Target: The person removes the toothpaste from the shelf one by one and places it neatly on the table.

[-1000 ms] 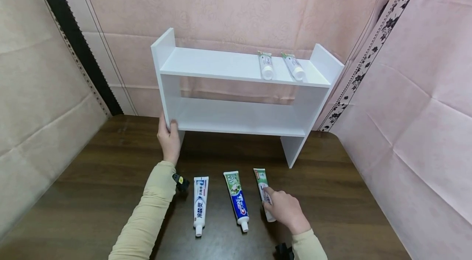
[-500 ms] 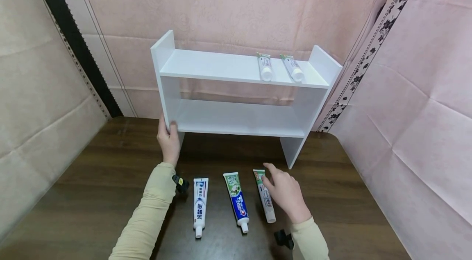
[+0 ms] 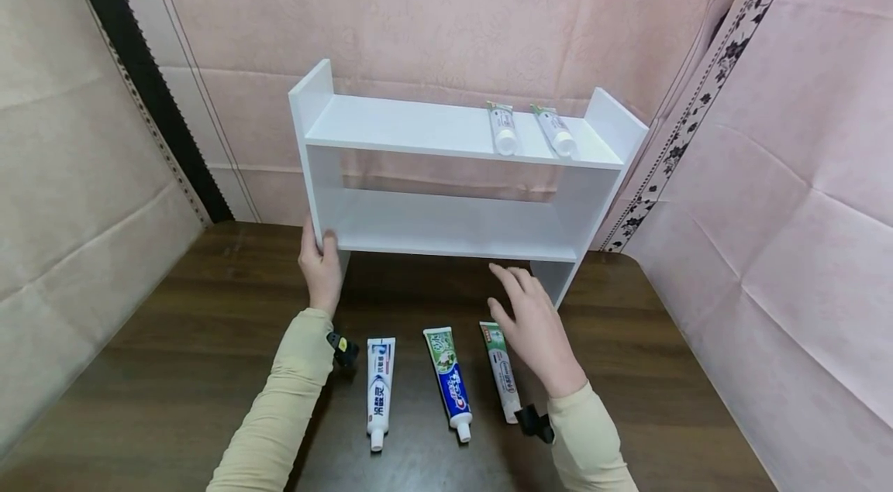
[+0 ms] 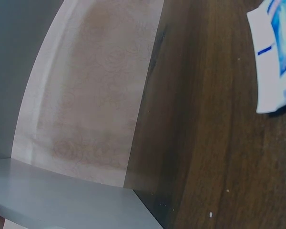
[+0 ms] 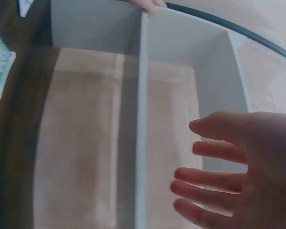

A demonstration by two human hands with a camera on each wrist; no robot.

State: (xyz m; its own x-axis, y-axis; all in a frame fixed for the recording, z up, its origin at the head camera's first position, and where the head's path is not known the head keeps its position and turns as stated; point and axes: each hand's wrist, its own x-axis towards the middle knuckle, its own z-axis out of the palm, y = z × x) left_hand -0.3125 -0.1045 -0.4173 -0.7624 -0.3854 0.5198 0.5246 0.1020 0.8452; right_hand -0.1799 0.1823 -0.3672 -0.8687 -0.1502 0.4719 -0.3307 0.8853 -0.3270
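My left hand [image 3: 322,269] holds the left side panel of a white two-tier shelf [image 3: 446,227], thumb on the inner side and fingers along the outer. In the right wrist view, my right hand [image 5: 229,167] is spread with nothing in it, in front of the shelf. On the table below it lies a green-and-white toothpaste tube [image 3: 504,380], partly hidden by the wrist in the head view. Beside that tube are a green-and-blue toothpaste tube [image 3: 452,383] and a white-and-blue toothpaste tube [image 3: 379,391]. Two white tubes, one [image 3: 503,128] and another [image 3: 554,130], lie on the upper tier.
The shelf stands on a dark wooden table [image 3: 174,368]. Pale pink cloth [image 3: 453,12] hangs behind it and along both sides. A small black wrist camera [image 3: 533,424] is strapped at the right sleeve.
My right hand has lifted off the green-and-white toothpaste tube and moved forward towards the shelf, its fingers spreading. The tube still lies on the table. My left hand keeps its hold.
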